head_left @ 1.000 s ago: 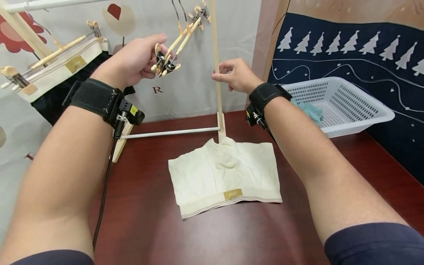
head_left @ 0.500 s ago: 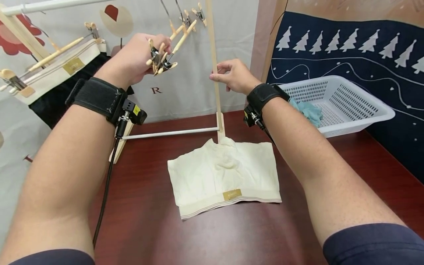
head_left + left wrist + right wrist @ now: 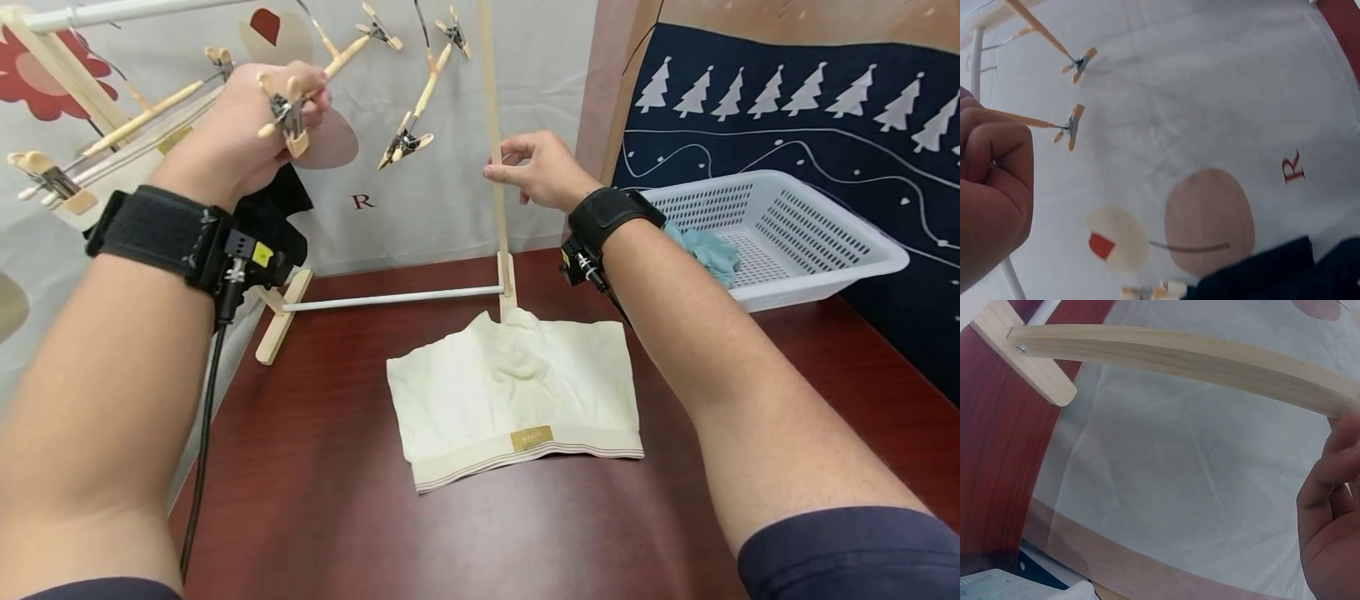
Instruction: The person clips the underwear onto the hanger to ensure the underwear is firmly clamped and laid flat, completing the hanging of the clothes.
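I wear dark navy short sleeves (image 3: 847,550) and a black fabric wrist strap (image 3: 153,237) with small camera and black cable (image 3: 198,450) on each forearm.

Three clip hangers (image 3: 341,54), two cream shorts (image 3: 517,396), one basket (image 3: 780,237).

The clip hanger (image 3: 330,62) held up at 10 o'clock is pale bare wood with a thin metal wire hook and small metal springs in its clips. The upright post (image 3: 493,150) at 12 o'clock is the same matt, unpainted wood, its grain showing in the right wrist view. The cream shorts (image 3: 517,392) are soft ribbed cloth with a woven gold label. The tabletop (image 3: 337,500) is dark red wood with a faint sheen. The basket (image 3: 780,233) at 2 o'clock is white perforated plastic.
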Demonstrator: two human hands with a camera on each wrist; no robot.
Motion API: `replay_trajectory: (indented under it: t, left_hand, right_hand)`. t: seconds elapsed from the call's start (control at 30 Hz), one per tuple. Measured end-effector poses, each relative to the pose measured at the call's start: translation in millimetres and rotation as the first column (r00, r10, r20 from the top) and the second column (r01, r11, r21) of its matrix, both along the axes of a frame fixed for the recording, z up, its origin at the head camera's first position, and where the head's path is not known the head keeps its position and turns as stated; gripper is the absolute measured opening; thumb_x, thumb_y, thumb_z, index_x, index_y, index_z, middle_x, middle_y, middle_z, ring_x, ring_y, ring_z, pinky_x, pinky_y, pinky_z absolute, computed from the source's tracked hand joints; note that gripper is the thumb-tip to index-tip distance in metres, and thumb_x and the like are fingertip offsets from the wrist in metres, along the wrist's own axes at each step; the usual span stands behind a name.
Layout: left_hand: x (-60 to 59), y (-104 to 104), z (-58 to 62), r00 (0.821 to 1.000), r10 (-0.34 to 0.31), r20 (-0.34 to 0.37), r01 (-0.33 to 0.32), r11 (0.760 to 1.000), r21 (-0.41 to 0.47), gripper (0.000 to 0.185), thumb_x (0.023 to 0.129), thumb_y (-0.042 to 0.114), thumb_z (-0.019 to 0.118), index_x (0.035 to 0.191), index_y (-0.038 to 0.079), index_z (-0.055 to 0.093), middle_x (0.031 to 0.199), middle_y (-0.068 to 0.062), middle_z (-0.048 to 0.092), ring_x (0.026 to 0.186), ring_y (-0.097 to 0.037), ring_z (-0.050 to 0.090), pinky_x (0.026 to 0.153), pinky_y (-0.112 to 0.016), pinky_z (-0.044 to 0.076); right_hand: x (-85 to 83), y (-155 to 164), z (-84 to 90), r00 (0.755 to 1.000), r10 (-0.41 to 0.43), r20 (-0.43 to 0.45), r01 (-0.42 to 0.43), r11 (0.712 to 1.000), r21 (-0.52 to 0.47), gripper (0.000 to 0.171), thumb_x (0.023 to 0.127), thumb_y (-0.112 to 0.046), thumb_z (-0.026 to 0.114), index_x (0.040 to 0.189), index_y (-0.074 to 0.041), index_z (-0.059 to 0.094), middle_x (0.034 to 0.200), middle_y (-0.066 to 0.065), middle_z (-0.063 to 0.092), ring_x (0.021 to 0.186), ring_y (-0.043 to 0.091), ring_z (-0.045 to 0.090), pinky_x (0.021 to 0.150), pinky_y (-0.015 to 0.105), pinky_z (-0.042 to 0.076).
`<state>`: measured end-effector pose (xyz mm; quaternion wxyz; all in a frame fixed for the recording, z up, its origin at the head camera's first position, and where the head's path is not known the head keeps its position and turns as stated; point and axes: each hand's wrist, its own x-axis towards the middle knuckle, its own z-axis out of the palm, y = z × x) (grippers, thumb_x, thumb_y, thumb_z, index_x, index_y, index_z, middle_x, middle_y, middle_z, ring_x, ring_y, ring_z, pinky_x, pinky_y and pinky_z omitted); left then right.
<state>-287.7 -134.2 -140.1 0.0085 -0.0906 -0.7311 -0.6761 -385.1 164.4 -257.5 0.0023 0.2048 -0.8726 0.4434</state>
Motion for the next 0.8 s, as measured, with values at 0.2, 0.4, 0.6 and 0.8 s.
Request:
replay_trajectory:
  t: [0.2, 0.4, 0.6, 0.8]
  left_hand:
    - [21.5, -35.8, -12.5, 0.998, -0.063, -0.024, 0.062, 0.998, -0.016, 0.029, 0.099, 0.019, 0.061, 0.079, -0.002, 0.059, 0.056, 0.001, 0.043, 0.050, -0.016, 0.027, 0.053, -0.032, 0.012]
    - [47.6, -63.6, -34.4, 0.998, -0.066, -0.015, 0.062, 0.979, -0.194, 0.029, 0.100, 0.018, 0.058, 0.078, -0.001, 0.059, 0.056, 0.000, 0.046, 0.049, -0.014, 0.037, 0.043, -0.032, 0.019]
    - [66.1, -68.9, -89.6, 0.997, -0.080, 0.021, 0.080, 0.869, -0.488, 0.030, 0.103, 0.020, 0.050, 0.077, 0.011, 0.063, 0.059, 0.004, 0.048, 0.050, -0.010, 0.043, 0.039, -0.031, 0.037]
    - [81.5, -56.7, -147.5, 0.972, -0.149, 0.183, 0.227, 0.802, -0.553, 0.022, 0.099, 0.017, 0.052, 0.081, 0.006, 0.060, 0.060, 0.003, 0.045, 0.044, -0.011, 0.042, 0.037, -0.032, 0.038]
  right_hand:
    - [-1.1, -1.5, 2.4, 1.000, 0.000, -0.007, 0.000, 1.000, -0.008, 0.045, 0.092, -0.041, 0.069, 0.129, -0.014, 0.067, 0.111, 0.002, 0.064, 0.062, 0.020, 0.060, 0.066, 0.029, 0.049]
    - [-1.3, -2.5, 3.8, 1.000, 0.007, -0.012, -0.007, 1.000, 0.006, 0.047, 0.092, -0.042, 0.068, 0.130, -0.015, 0.066, 0.112, 0.002, 0.064, 0.065, 0.022, 0.061, 0.065, 0.028, 0.048]
    - [-1.8, -0.2, 2.2, 1.000, 0.006, -0.024, -0.006, 1.000, 0.026, 0.047, 0.093, -0.043, 0.067, 0.130, -0.014, 0.066, 0.114, 0.004, 0.064, 0.065, 0.022, 0.061, 0.066, 0.029, 0.049]
    - [-1.0, -0.7, 0.6, 1.000, -0.007, -0.004, 0.007, 0.999, 0.039, 0.058, 0.093, -0.044, 0.067, 0.140, -0.013, 0.057, 0.121, 0.006, 0.063, 0.060, 0.016, 0.059, 0.064, 0.028, 0.046]
